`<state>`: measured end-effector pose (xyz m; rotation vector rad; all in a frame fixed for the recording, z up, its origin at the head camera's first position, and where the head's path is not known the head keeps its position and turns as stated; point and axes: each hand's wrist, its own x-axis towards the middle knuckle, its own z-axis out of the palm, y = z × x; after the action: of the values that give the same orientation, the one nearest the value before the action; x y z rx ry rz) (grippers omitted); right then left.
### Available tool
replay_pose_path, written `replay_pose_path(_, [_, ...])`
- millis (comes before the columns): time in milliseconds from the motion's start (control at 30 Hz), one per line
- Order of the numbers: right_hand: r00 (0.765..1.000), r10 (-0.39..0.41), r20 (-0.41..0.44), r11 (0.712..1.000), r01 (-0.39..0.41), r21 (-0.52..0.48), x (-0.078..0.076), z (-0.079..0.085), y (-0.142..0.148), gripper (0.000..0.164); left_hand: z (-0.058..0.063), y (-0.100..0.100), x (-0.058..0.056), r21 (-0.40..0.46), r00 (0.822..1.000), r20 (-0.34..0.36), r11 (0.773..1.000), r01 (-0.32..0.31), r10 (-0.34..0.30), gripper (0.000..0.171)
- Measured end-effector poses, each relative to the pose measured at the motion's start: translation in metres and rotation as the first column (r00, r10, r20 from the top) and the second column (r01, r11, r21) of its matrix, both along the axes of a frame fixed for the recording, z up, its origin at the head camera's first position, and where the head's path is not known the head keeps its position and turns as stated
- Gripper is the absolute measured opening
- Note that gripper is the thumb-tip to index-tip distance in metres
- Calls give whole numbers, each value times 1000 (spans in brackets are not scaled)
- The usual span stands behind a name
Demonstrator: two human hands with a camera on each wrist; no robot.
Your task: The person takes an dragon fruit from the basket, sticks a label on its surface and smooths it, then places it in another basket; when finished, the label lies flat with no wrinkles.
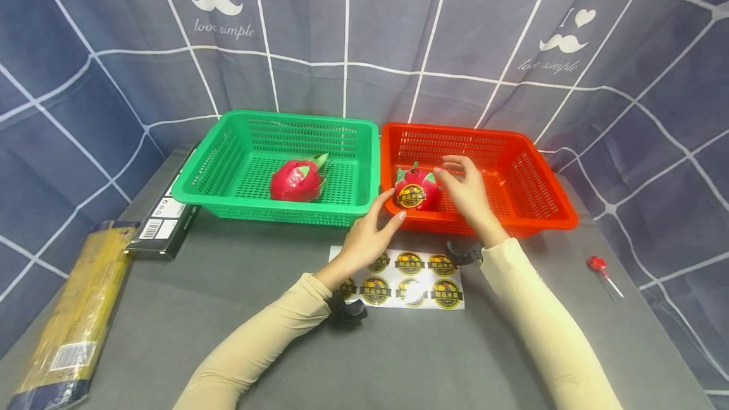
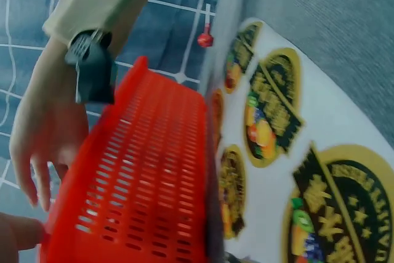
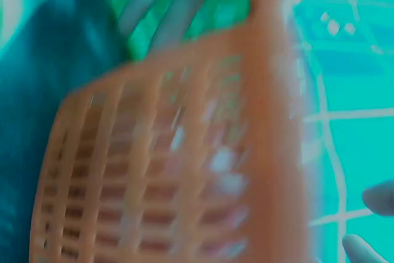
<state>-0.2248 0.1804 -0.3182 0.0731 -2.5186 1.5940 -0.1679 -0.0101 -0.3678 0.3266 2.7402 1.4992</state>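
Biggest first: a blue-grey curtain (image 1: 393,24) with white grid lines hangs across 12 o'clock, and below it is my grey bench (image 1: 455,359). Green basket (image 1: 267,211) sits at 9 o'clock, red basket (image 1: 515,188) just beside it at 3. A yellowish clear-wrapped package (image 1: 85,290) lies out at 8, and a black box (image 1: 171,233) is tucked by the green basket's outer side, around 9. Then there's a white sticker sheet (image 1: 410,278) between 5 and 6, partly hidden by my left arm

My left grip (image 1: 364,242) is spread wide, thumb and finger at the red basket's near rim, at the fruit's 8 o'clock. Right grip (image 1: 466,192) is over that basket at the fruit's 3, loosely bent, thumb apart, nothing held; can't tell if either one touches the fruit

The labelled dragon fruit (image 1: 424,182) is in the red basket, at its 9 o'clock end. The other dragon fruit (image 1: 296,182) is in the green one, near the middle. Red lollipop (image 1: 598,263) between 3 and 4, and smallest of all, the fruit's round black-and-gold label (image 1: 411,196), facing me
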Motion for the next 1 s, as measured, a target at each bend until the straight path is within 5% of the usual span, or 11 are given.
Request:
replay_pose_path(267, [989,95,-118,985,-110,-132,40,10,-28,33,5,-18,16,54,997,19,996,77,-79,68])
replay_pose_path(467, [977,151,-148,952,-184,-244,60,6,-50,25,8,-45,35,107,992,-126,994,13,0,48])
replay_pose_path(600, [969,173,-175,910,-225,-349,70,-1,-65,20,10,-71,42,145,968,-178,978,-151,176,49])
replay_pose_path(667, [967,166,-195,891,-232,-391,73,-6,-73,16,12,-84,42,184,934,-169,941,-284,315,55])
replay_pose_path(800, [966,136,-218,864,-224,-452,78,-17,-87,10,12,-105,35,282,820,-134,814,-507,557,65])
replay_pose_path(900, [965,137,-224,840,-233,-490,82,-22,-97,9,10,-117,28,318,740,-116,731,-604,662,66])
replay_pose_path(1000, [961,160,-228,818,-258,-514,84,-23,-110,8,7,-128,23,314,686,-89,674,-669,723,67])
